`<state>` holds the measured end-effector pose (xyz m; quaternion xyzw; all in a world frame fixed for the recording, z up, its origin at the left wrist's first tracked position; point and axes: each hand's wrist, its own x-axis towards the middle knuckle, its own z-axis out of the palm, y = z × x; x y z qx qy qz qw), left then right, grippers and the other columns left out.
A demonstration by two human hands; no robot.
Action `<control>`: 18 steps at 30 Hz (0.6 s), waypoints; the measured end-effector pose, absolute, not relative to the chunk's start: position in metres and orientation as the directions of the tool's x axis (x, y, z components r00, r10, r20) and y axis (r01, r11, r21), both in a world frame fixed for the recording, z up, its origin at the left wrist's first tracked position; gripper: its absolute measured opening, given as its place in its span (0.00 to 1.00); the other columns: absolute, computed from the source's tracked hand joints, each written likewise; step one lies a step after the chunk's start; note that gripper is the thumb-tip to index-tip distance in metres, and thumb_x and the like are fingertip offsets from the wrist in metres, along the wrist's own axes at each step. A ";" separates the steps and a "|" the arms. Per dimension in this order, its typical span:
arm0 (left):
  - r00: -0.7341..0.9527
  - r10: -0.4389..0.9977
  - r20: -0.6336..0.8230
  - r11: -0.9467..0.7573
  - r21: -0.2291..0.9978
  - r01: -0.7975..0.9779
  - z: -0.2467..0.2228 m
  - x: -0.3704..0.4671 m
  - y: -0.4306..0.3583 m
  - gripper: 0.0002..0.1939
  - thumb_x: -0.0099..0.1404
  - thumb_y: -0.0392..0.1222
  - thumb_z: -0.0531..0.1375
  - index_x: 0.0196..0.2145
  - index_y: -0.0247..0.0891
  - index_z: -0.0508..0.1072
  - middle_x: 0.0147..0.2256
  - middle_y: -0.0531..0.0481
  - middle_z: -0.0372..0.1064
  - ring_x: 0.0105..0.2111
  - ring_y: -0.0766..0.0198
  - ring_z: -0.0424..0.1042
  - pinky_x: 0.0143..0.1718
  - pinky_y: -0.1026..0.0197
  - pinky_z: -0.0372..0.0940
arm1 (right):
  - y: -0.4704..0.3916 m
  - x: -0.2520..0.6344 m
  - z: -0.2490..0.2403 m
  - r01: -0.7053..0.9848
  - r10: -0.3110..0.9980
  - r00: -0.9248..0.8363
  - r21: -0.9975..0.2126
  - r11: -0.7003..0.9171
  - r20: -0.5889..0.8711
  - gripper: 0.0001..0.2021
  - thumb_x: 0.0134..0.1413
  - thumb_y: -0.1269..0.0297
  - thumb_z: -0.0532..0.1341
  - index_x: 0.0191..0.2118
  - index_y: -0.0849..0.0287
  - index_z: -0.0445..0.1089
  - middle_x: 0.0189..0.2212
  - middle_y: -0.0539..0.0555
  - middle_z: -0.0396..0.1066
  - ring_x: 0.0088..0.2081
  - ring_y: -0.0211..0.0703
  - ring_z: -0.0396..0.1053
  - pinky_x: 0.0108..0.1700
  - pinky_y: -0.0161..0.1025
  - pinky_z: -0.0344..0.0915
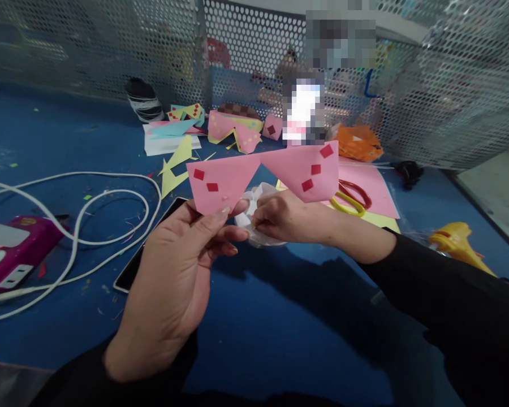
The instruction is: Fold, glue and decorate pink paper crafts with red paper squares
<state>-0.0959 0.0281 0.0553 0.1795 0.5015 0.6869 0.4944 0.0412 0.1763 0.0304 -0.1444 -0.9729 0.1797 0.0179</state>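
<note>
My left hand [184,257] pinches the lower edge of a pink paper mask [224,172] between thumb and fingers. The mask is cut like a pair of angular glasses, with red diamond pieces [316,169] on both halves. A small pale spot shows near my thumb. Behind the mask, my right hand [280,215] reaches into a round clear container [258,240] with white compartments. Its fingers are bunched together, and whatever they pinch is hidden.
Paper masks [248,138] and yellow scraps [176,169] lie at the back. Scissors [352,200] rest on coloured sheets [377,186]. A yellow glue gun [460,243] lies right; a white cable [76,243], purple power strip [29,254] and dark phone [129,271] lie left. A perforated metal screen [246,34] stands behind.
</note>
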 end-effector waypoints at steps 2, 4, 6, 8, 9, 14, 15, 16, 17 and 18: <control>-0.446 0.860 -0.246 -0.012 0.866 -0.499 0.055 -0.096 0.028 0.07 0.60 0.35 0.68 0.37 0.40 0.79 0.36 0.56 0.80 0.25 0.74 0.74 0.25 0.74 0.66 | 0.176 0.042 0.029 0.282 0.298 -0.955 -0.355 0.892 -0.009 0.11 0.52 0.74 0.59 0.37 0.61 0.78 0.35 0.54 0.73 0.35 0.39 0.67 0.37 0.39 0.59; -0.447 0.861 -0.244 -0.010 0.869 -0.494 0.055 -0.097 0.028 0.07 0.60 0.35 0.68 0.37 0.40 0.79 0.37 0.56 0.80 0.25 0.74 0.74 0.26 0.74 0.67 | 0.177 0.042 0.027 0.284 0.303 -0.953 -0.346 0.894 0.001 0.10 0.53 0.73 0.58 0.37 0.61 0.77 0.35 0.55 0.73 0.35 0.40 0.67 0.37 0.39 0.60; -0.450 0.859 -0.244 -0.010 0.871 -0.491 0.054 -0.097 0.028 0.06 0.60 0.35 0.68 0.37 0.40 0.79 0.37 0.56 0.80 0.26 0.74 0.74 0.26 0.74 0.67 | 0.178 0.042 0.026 0.284 0.303 -0.953 -0.338 0.897 0.006 0.10 0.53 0.73 0.58 0.36 0.61 0.77 0.34 0.55 0.73 0.36 0.40 0.67 0.38 0.39 0.60; -0.451 0.857 -0.249 -0.005 0.871 -0.491 0.054 -0.097 0.028 0.06 0.61 0.35 0.68 0.38 0.40 0.79 0.37 0.56 0.80 0.25 0.74 0.74 0.26 0.74 0.67 | 0.178 0.042 0.027 0.277 0.295 -0.955 -0.340 0.899 0.002 0.10 0.54 0.73 0.57 0.36 0.62 0.77 0.34 0.55 0.72 0.36 0.40 0.67 0.38 0.39 0.60; -0.452 0.856 -0.250 -0.005 0.871 -0.490 0.054 -0.097 0.028 0.07 0.61 0.35 0.68 0.38 0.40 0.79 0.37 0.56 0.79 0.25 0.74 0.74 0.26 0.73 0.67 | 0.178 0.042 0.027 0.274 0.293 -0.956 -0.344 0.898 0.001 0.10 0.54 0.73 0.57 0.36 0.62 0.76 0.34 0.56 0.72 0.36 0.40 0.67 0.38 0.39 0.60; -0.460 0.855 -0.238 -0.009 0.882 -0.471 0.055 -0.096 0.029 0.06 0.61 0.36 0.67 0.38 0.40 0.79 0.37 0.55 0.80 0.26 0.74 0.74 0.26 0.73 0.66 | 0.175 0.041 0.034 0.314 0.338 -0.941 -0.367 0.876 0.002 0.07 0.54 0.74 0.58 0.35 0.63 0.75 0.35 0.56 0.72 0.36 0.39 0.67 0.37 0.38 0.60; -0.463 0.853 -0.240 -0.006 0.883 -0.469 0.055 -0.096 0.030 0.06 0.61 0.36 0.67 0.38 0.40 0.79 0.37 0.55 0.80 0.25 0.74 0.73 0.26 0.73 0.66 | 0.174 0.041 0.036 0.330 0.356 -0.935 -0.381 0.864 -0.003 0.07 0.53 0.74 0.59 0.35 0.62 0.74 0.35 0.55 0.72 0.35 0.39 0.66 0.37 0.37 0.60; -0.466 0.850 -0.245 -0.002 0.884 -0.468 0.055 -0.096 0.030 0.06 0.61 0.36 0.67 0.37 0.40 0.79 0.38 0.55 0.80 0.25 0.74 0.73 0.26 0.73 0.66 | 0.173 0.041 0.037 0.345 0.371 -0.928 -0.397 0.851 -0.010 0.07 0.53 0.74 0.59 0.35 0.61 0.74 0.36 0.55 0.72 0.35 0.38 0.66 0.37 0.37 0.60; -0.467 0.848 -0.248 0.001 0.884 -0.468 0.055 -0.096 0.030 0.06 0.61 0.36 0.67 0.37 0.40 0.79 0.38 0.55 0.80 0.25 0.74 0.73 0.26 0.72 0.66 | 0.173 0.042 0.038 0.358 0.386 -0.922 -0.415 0.836 -0.018 0.07 0.53 0.74 0.59 0.35 0.61 0.74 0.36 0.54 0.72 0.34 0.37 0.66 0.37 0.36 0.60; -0.468 0.847 -0.251 0.002 0.883 -0.470 0.055 -0.096 0.030 0.06 0.61 0.36 0.67 0.37 0.40 0.79 0.37 0.55 0.80 0.25 0.74 0.73 0.26 0.72 0.66 | 0.173 0.042 0.038 0.370 0.399 -0.917 -0.433 0.822 -0.027 0.06 0.53 0.74 0.59 0.35 0.60 0.73 0.36 0.54 0.72 0.34 0.37 0.66 0.36 0.36 0.60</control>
